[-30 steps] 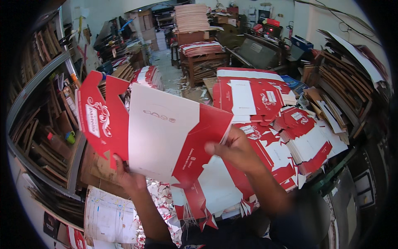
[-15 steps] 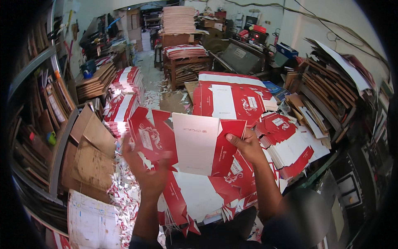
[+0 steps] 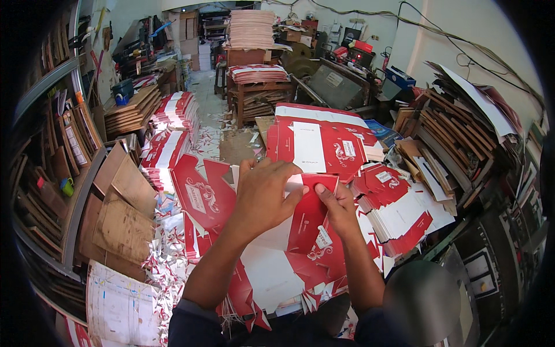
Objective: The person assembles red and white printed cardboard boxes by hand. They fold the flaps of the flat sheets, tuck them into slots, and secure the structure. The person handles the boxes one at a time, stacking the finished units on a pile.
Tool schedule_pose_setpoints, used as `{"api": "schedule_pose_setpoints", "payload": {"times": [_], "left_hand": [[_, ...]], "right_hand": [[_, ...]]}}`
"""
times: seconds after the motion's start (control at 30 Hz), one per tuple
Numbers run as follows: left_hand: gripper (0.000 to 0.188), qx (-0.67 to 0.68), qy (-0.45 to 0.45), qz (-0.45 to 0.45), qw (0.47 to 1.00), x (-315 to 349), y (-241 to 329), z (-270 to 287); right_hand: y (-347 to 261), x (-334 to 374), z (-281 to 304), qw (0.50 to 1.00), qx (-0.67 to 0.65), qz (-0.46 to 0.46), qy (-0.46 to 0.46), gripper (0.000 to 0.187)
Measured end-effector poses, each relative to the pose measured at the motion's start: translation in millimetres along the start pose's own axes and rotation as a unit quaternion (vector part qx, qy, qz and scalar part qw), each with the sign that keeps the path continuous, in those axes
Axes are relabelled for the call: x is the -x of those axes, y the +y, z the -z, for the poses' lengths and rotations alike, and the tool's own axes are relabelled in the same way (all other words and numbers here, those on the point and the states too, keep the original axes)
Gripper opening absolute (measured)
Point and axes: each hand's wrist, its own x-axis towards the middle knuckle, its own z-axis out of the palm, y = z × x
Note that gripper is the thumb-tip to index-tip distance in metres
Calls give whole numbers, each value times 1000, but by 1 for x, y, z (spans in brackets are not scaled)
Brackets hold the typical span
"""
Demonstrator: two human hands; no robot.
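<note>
I hold up a red and white die-cut carton blank, upright, with a red printed flap on its left side. My right hand grips its right edge, thumb in front and fingers behind. My left hand reaches across the white panel, its fingers bent over the top edge and its thumb near the fold by the red panel. That hand hides most of the white panel. Below the held blank lies a stack of similar blanks, with torn-looking red points along its near edge.
More red and white blanks are piled beyond my hands, and another stack stands on the right. White and red paper scraps cover the floor at left. Wooden boards lean by the left shelf; more boards are heaped at right.
My left hand has swung rightward and up from beside the left flap onto the top of the carton blank. My right hand keeps its grip on the right edge.
</note>
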Motion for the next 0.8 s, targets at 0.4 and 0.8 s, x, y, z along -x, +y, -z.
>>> {"api": "schedule_pose_setpoints", "payload": {"times": [0.4, 0.8], "left_hand": [[19, 46, -33, 40, 998, -1, 13, 4], [31, 9, -75, -16, 997, 5, 19, 18]], "right_hand": [[-6, 8, -33, 992, -20, 36, 117, 22], [-20, 0, -12, 992, 30, 103, 73, 27]]}}
